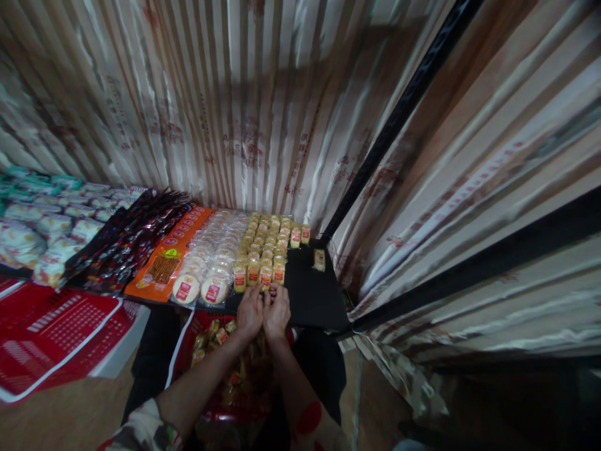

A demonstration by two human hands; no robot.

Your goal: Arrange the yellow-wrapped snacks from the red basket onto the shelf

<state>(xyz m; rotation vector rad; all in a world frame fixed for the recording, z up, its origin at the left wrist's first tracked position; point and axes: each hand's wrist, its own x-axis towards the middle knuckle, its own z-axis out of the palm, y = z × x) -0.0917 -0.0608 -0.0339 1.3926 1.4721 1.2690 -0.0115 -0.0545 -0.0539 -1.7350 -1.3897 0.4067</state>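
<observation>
My left hand [249,311] and my right hand [277,311] are side by side at the front edge of a black shelf [310,294]. Both have their fingers curled together around a small yellow snack packet [265,276] at the near end of the rows of yellow packets [270,241]. Left of those rows lie rows of round wrapped cakes [213,257] with red labels. One loose yellow packet [319,259] lies alone on the bare black surface to the right. Below my forearms a red bag [211,335] holds more small packets.
Orange snack packs [166,260], dark red packets [129,241] and pale green-and-white packs [47,219] fill the shelf leftwards. A red basket [56,332] sits at lower left. Striped cardboard walls [263,106] close the back and right, crossed by a black bar [404,103].
</observation>
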